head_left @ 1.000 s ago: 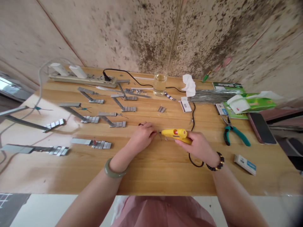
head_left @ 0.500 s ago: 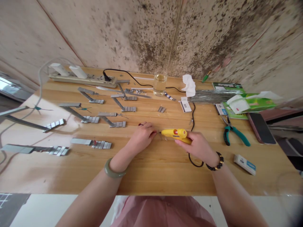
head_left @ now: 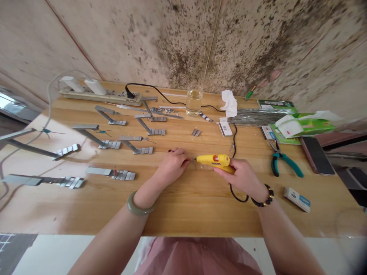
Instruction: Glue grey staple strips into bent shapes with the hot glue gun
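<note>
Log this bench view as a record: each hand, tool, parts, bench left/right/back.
right hand: right hand gripping the yellow glue gun
left hand: left hand at the bench, fingertips near the nozzle; anything pinched is too small to tell
tool direction: nozzle pointing toward the left hand
nearby parts: small gray pieces beyond the hands
bench left: several gray assemblies
bench right: teal-handled pliers, phone
bench back: power strip, glass of yellowish liquid
</note>
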The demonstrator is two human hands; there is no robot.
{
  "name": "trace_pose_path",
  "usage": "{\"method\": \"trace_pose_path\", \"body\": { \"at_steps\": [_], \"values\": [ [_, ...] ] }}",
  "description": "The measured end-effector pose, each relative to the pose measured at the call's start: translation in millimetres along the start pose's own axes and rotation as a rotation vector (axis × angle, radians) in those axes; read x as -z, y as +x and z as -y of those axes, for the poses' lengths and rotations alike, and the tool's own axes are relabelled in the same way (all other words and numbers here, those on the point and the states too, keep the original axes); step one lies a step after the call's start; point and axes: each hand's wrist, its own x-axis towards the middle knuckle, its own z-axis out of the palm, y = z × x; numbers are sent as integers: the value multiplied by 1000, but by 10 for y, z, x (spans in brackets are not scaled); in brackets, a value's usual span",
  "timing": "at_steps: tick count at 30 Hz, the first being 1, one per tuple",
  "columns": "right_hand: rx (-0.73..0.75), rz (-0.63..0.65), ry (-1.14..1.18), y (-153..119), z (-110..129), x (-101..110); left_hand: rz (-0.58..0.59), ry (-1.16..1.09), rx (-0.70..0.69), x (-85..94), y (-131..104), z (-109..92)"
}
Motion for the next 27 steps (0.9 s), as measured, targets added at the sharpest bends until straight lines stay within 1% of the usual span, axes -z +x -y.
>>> {"method": "trace_pose_path", "body": {
  "at_steps": [15, 24, 27],
  "values": [
    [35, 18, -26, 5, -4, -33, -8, -1, -6, -11, 2, 11],
    [42, -21, -42, 3, -3, -9, -1, 14, 0, -5, -2, 6],
    [46, -4, -43, 3, -4, -24, -12, 5, -5, -16, -5, 13]
  ]
}}
